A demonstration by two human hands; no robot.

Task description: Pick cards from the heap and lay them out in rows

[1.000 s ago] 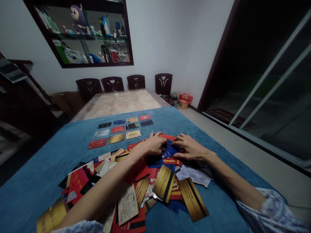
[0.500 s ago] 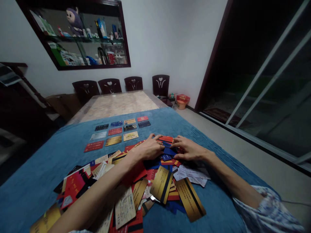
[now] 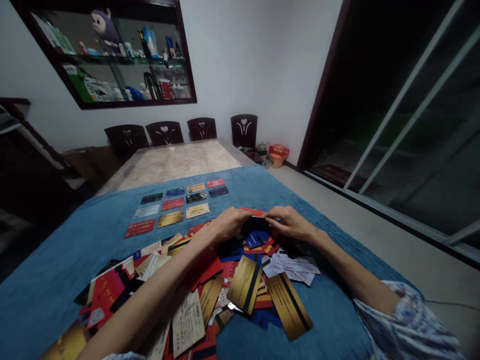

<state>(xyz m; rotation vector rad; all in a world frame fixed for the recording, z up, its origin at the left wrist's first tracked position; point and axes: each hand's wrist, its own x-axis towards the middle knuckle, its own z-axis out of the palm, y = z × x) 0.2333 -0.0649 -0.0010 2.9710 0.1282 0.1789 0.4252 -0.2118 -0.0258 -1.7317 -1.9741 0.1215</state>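
Observation:
My left hand (image 3: 231,223) and my right hand (image 3: 289,223) are at the far edge of a loose heap of plastic cards. Between them they grip a dark card (image 3: 257,220) by its two ends, tilted so that little of its face shows. An orange-red card (image 3: 252,212) is just behind it. Below lies a blue card (image 3: 257,239) on the heap. Nearer me are a gold card with a black stripe (image 3: 244,286), another gold card (image 3: 289,306) and a cream card with print (image 3: 188,320). My left forearm crosses over the heap and hides part of it.
Several cards lie in neat rows beyond the heap, among them a red card (image 3: 140,228) and a gold card (image 3: 170,218). White paper-like cards (image 3: 296,265) lie right of the heap. A blue cloth (image 3: 258,187) covers the near table. Dark chairs (image 3: 243,131) stand at the far end.
The blue card that lay flat between my hands is no longer there. A dark card now stands tilted between my fingers, lifted from the heap. The view has turned slightly.

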